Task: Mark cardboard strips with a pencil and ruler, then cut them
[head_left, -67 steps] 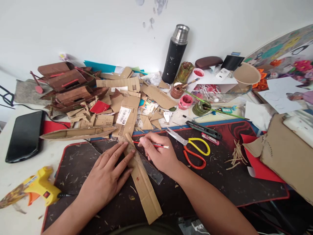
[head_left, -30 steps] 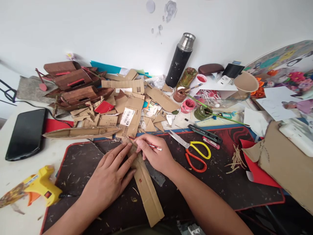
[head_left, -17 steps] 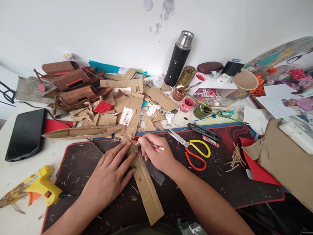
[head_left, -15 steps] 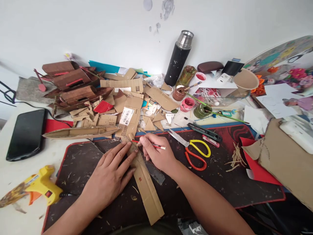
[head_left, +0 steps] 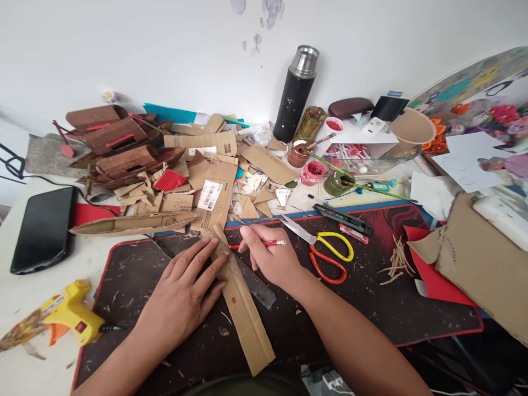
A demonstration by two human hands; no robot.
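Observation:
My left hand (head_left: 183, 283) lies with fingers stretched and spread, its fingertips pressing on a narrow cardboard strip (head_left: 243, 313) and the upper part of a clear ruler (head_left: 262, 291). The ruler crosses the strip at a slant, and its lower end sticks out over the dark mat. My right hand (head_left: 272, 256) is closed round a red pencil (head_left: 270, 242), just right of the strip. The pencil's point faces left towards the strip; whether it touches anything is hard to see. Scissors (head_left: 317, 237) with yellow and red handles lie open right of this hand.
A yellow glue gun (head_left: 74, 313) and a black phone (head_left: 43, 228) lie on the left. Behind the mat (head_left: 358, 297) stand brown model boats (head_left: 119, 132), cardboard scraps, a cardboard hull (head_left: 136, 223), paint pots (head_left: 312, 172) and a black flask (head_left: 295, 99). A utility knife (head_left: 342, 218) lies near the scissors.
My right hand has shifted slightly right with the pencil, drawing its point away from the strip's edge. My left hand still presses at the same place. The whole view has shifted a little.

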